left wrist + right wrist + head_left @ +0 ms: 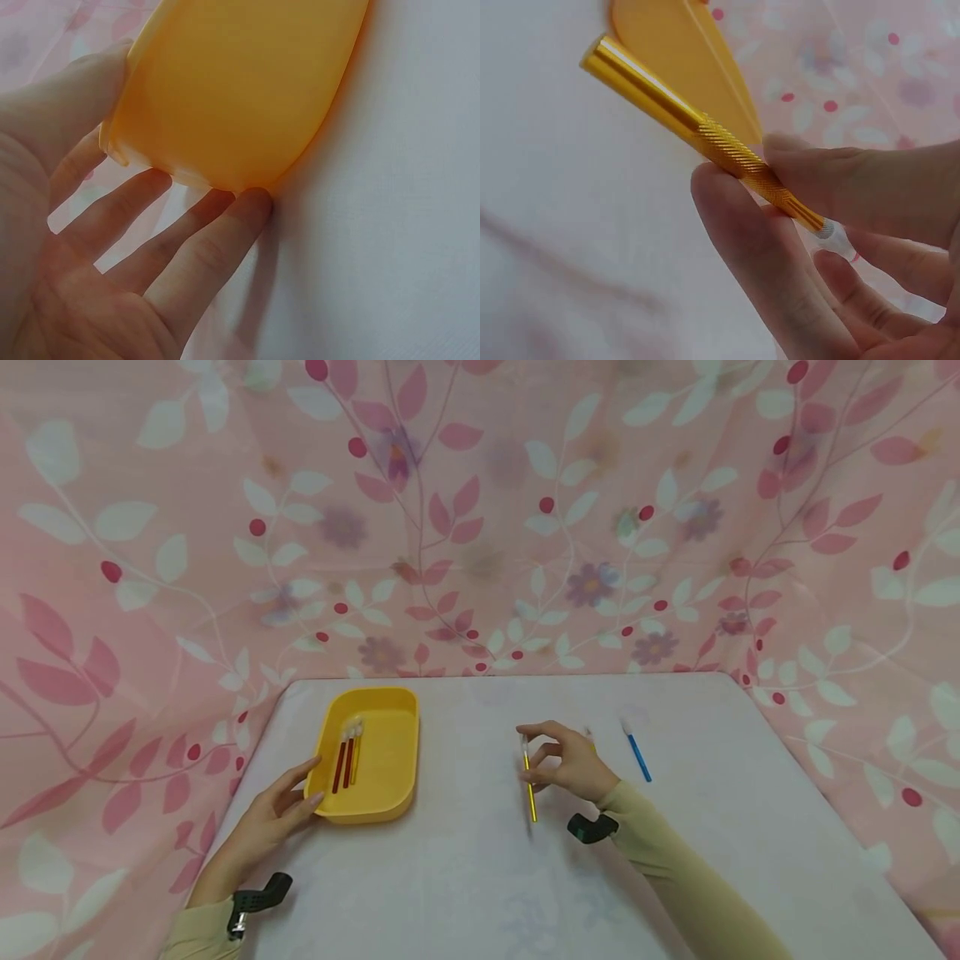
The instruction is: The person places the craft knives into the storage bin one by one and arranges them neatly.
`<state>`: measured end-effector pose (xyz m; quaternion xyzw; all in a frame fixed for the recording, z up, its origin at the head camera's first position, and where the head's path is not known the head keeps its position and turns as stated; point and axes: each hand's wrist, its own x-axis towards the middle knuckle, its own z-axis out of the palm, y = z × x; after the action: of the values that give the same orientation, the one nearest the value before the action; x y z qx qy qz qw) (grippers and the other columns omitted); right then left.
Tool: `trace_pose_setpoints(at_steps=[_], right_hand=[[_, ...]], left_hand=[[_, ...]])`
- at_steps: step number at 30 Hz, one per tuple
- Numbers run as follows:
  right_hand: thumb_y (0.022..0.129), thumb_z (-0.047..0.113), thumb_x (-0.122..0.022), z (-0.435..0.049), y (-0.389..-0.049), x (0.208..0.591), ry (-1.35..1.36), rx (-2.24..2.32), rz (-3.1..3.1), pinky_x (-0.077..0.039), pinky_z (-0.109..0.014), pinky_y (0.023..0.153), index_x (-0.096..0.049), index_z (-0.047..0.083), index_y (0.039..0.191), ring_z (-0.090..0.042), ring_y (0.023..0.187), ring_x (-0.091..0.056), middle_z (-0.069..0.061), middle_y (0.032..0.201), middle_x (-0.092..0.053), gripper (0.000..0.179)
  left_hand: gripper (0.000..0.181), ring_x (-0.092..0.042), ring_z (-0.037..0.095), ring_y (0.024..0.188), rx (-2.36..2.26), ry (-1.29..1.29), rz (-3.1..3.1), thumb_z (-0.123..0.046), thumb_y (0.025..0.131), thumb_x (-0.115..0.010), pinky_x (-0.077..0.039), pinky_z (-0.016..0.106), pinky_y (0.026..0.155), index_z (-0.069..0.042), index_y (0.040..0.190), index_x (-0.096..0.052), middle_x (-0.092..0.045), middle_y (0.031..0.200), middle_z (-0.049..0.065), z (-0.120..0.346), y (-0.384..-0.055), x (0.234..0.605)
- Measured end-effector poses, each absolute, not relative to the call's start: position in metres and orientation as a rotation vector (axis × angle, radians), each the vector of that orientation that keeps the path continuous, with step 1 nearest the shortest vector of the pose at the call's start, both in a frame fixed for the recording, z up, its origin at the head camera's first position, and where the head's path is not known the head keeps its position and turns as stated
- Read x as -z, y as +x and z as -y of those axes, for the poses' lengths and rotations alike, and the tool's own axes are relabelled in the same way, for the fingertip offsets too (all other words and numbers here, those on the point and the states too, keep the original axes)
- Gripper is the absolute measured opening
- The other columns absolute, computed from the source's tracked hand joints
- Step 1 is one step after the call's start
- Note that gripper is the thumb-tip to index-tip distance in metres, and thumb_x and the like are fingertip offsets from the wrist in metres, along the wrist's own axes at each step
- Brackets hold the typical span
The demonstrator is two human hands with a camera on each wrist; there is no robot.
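Golden pen (pixel 705 136), slanted, pinched between right-hand fingers (pixel 742 240)

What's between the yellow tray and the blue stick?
In the head view, the right hand pinching a gold stick, plus something small partly hidden behind that hand.

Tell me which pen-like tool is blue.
The blue tool lies on the table, furthest right in the head view. The tray holds two red tools and a yellow one; the held tool is yellow; another, partly hidden, shows yellow.
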<state>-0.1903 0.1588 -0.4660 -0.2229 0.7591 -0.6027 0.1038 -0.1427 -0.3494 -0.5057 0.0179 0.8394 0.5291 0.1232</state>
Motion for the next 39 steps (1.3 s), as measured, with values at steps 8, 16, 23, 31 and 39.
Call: trace_pose_setpoints(at_steps=[8, 16, 23, 31, 39], right_hand=[[0.088, -0.007, -0.088, -0.139, -0.191, 0.456, -0.657, 1.829, -2.213, -0.068, -0.049, 0.074, -0.058, 0.0, 0.153, -0.045, 0.089, -0.074, -0.022, 0.148, -0.054, 0.071], [0.088, -0.01, -0.087, -0.119, -0.191, 0.445, -0.671, 1.881, -2.17, -0.068, -0.049, 0.074, -0.058, 0.0, 0.153, -0.034, 0.084, -0.076, -0.023, 0.146, -0.053, 0.072], [0.087, -0.011, -0.087, -0.104, -0.193, 0.441, -0.666, 1.905, -2.137, -0.068, -0.049, 0.074, -0.057, -0.001, 0.154, -0.037, 0.083, -0.076, -0.029, 0.142, -0.052, 0.073], [0.087, -0.013, -0.086, -0.089, -0.197, 0.438, -0.661, 1.96, -2.099, -0.068, -0.051, 0.073, -0.058, -0.002, 0.153, -0.044, 0.088, -0.073, -0.034, 0.143, -0.049, 0.073], [0.088, -0.011, -0.086, -0.072, -0.202, 0.434, -0.667, 1.944, -2.099, -0.068, -0.049, 0.073, -0.059, -0.001, 0.152, -0.031, 0.084, -0.075, -0.031, 0.143, -0.051, 0.071]], left_hand=[[0.079, -0.045, 0.05, 0.148, -1.552, 0.07, -2.448, -0.037, 0.11, -0.069, -0.06, 0.035, 0.102, -0.025, 0.175, -0.027, -0.02, 0.18, 0.02, 0.349, -0.142, 0.505], [0.079, -0.046, 0.05, 0.147, -1.556, 0.067, -2.444, -0.036, 0.11, -0.07, -0.06, 0.034, 0.102, -0.024, 0.175, -0.028, -0.02, 0.18, 0.02, 0.349, -0.142, 0.503], [0.076, -0.049, 0.049, 0.144, -1.585, 0.095, -2.437, -0.033, 0.111, -0.068, -0.061, 0.033, 0.101, -0.021, 0.175, -0.028, -0.022, 0.179, 0.02, 0.347, -0.141, 0.503], [0.077, -0.048, 0.05, 0.145, -1.581, 0.088, -2.434, -0.034, 0.111, -0.069, -0.061, 0.035, 0.101, -0.021, 0.175, -0.028, -0.021, 0.179, 0.02, 0.347, -0.142, 0.503], [0.077, -0.049, 0.048, 0.144, -1.59, 0.084, -2.42, -0.033, 0.111, -0.068, -0.061, 0.033, 0.1, -0.021, 0.175, -0.028, -0.022, 0.179, 0.02, 0.348, -0.142, 0.504]])
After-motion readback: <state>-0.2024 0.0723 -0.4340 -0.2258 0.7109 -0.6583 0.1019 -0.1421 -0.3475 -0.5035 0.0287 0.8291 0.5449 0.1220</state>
